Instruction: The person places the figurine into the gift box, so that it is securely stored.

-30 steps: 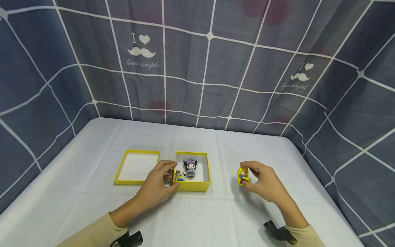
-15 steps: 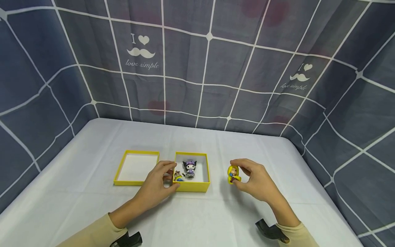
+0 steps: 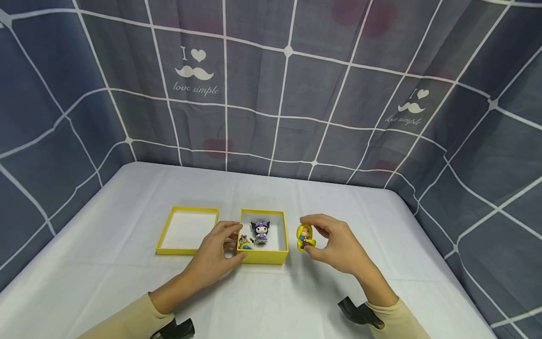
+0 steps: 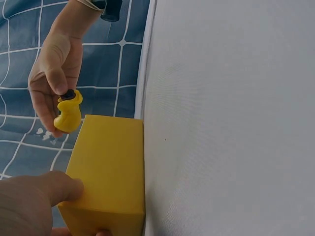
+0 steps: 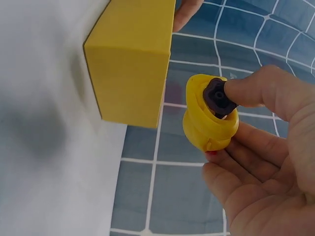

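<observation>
A yellow-haired toy figurine [image 3: 305, 237] is pinched upright between the thumb and fingers of my right hand [image 3: 336, 245], above the table and just right of the yellow box [image 3: 264, 256]. Its dark round base [image 5: 220, 97] shows in the right wrist view, under the thumb. My left hand [image 3: 216, 252] grips the box's left side, thumb on the front wall and fingers at the left edge. Inside the white-lined box stands a black-and-purple figurine [image 3: 260, 232]. A smaller brown-and-blue figurine [image 3: 244, 242] sits in the front left corner, partly hidden by the front wall.
Left of the box, a yellow-rimmed lid [image 3: 188, 252] lies with its white inside up, its right edge partly behind my left hand. A white cloth covers the table [image 3: 271, 301]. A dark checked curtain [image 3: 254, 84] hangs behind and at both sides.
My right hand has moved left with the yellow-haired figurine, from well right of the box to close beside it. My left hand, the box and the lid have stayed in place.
</observation>
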Action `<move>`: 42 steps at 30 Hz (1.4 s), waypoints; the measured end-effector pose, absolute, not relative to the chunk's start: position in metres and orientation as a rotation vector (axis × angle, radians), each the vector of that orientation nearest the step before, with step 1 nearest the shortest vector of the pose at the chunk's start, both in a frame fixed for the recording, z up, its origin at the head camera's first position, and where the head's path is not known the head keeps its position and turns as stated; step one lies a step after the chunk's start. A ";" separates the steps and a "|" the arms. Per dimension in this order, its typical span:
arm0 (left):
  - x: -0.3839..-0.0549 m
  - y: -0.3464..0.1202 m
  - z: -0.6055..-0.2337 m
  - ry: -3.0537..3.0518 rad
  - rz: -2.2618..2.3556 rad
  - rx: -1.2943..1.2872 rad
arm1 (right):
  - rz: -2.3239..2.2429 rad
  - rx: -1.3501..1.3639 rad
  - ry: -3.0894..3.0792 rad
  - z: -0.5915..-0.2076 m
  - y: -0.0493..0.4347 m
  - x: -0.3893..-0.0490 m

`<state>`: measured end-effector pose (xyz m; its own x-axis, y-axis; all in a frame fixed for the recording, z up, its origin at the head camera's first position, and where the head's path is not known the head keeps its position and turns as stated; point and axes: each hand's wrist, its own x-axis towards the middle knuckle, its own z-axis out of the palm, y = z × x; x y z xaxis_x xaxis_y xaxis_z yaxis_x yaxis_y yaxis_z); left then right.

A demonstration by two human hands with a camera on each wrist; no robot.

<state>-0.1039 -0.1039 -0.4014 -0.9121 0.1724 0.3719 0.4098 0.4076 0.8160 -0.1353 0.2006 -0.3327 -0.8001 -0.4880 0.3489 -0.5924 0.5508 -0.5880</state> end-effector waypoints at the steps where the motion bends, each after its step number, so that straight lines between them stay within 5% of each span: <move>1: -0.104 -0.104 -0.401 -2.434 -1.509 -0.514 | 1.082 0.930 -2.636 -0.332 0.199 -0.135; 42: -0.104 -0.104 -0.401 -2.437 -1.542 -0.517 | 1.150 0.998 -2.699 -0.352 0.148 -0.154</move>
